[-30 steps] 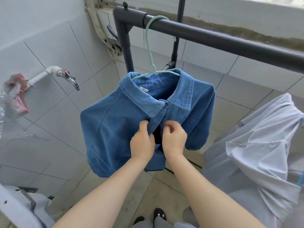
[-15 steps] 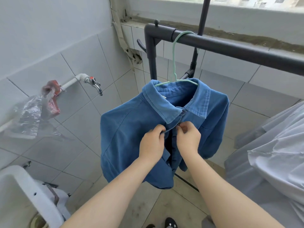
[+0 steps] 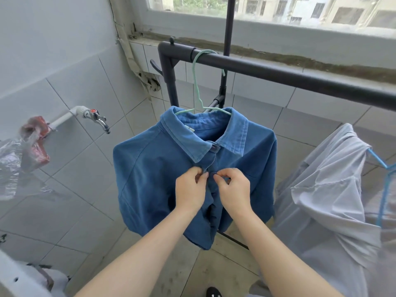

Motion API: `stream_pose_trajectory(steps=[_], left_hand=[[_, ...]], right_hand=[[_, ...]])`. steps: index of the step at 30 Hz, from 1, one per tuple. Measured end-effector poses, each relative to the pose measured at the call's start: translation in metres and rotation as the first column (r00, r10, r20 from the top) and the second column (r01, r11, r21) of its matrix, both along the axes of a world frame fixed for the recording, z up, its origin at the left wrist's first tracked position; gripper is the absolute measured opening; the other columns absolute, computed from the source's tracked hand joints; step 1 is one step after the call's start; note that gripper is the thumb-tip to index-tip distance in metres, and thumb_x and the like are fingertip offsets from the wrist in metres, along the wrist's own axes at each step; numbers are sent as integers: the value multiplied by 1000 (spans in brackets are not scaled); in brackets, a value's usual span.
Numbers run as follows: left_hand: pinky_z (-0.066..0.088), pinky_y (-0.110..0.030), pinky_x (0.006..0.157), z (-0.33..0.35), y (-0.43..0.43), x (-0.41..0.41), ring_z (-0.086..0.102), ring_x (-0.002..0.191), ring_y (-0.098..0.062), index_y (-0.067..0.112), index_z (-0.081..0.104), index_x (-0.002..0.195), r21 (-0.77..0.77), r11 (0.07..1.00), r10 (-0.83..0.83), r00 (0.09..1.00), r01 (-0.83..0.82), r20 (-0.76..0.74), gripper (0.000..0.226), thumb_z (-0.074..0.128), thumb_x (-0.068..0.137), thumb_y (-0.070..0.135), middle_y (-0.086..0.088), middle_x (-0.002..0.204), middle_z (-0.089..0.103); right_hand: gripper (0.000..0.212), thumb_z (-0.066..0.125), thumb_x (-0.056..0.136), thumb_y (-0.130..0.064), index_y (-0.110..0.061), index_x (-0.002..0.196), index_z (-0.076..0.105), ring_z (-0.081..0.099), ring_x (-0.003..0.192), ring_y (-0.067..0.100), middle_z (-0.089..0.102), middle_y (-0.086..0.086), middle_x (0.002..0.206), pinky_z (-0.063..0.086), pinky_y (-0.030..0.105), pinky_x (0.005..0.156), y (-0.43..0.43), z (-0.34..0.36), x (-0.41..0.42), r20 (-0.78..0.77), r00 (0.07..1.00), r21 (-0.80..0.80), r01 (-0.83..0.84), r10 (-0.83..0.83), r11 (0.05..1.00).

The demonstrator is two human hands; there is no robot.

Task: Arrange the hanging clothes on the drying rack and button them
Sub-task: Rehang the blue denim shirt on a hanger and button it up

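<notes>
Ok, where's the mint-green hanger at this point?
In the head view, centre: the mint-green hanger hooks over the rack rail beside its left corner post, carrying the blue shirt, left of the pale grey shirt.

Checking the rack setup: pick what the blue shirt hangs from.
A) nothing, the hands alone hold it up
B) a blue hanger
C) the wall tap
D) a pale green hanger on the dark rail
D: the blue shirt hangs by its collar on a pale green hanger hooked over the dark rail; the blue hanger carries the white garment to the right.
</notes>
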State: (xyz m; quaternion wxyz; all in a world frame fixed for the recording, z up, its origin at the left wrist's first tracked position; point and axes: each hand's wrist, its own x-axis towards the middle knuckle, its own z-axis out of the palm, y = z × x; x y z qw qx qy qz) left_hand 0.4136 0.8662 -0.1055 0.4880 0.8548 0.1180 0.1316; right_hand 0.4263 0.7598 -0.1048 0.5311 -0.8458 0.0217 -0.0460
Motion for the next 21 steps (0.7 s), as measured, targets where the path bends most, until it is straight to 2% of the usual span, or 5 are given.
stream_pose_trajectory(steps=[2,5,9,13,21], left_hand=[[36,-8,53,2,-1,-4,45,52,1,26,42,56,-9,1000,-25,999,25,26,39,60,89,16,11,50,43],[36,-13,51,5,-3,-10,41,52,-4,10,52,61,-34,998,-56,998,58,41,30,60,89,18,4,53,51],[40,-7,56,11,-1,-8,51,56,-2,14,59,69,-42,999,4,1000,-3,30,21,60,89,18,11,60,57],[41,-4,59,13,-1,-3,55,65,-2,11,68,82,-2,1000,31,999,-31,10,11,61,87,17,12,68,60],[41,0,62,10,-2,-6,57,68,5,14,70,89,-97,995,-17,1000,19,21,9,61,87,16,20,69,59]], right_hand=[[7,61,86,-13,-14,80,65,50,74,2,57,-9,80,35,6,67,1,1,0,28,999,-67,36,-34,997],[9,59,86,-12,-9,82,66,50,74,8,60,-2,81,33,16,67,4,5,0,66,994,-152,97,-88,984],[8,62,84,-10,-10,78,67,54,73,9,62,-2,77,40,14,66,6,12,-6,96,995,-106,38,-28,994],[9,63,84,-11,-9,76,67,58,74,14,65,0,75,47,26,72,5,18,-8,118,993,-100,28,-16,995],[9,62,85,-13,-11,79,68,60,75,13,62,-6,72,48,25,72,2,22,-10,7,1000,-81,25,-25,996]])
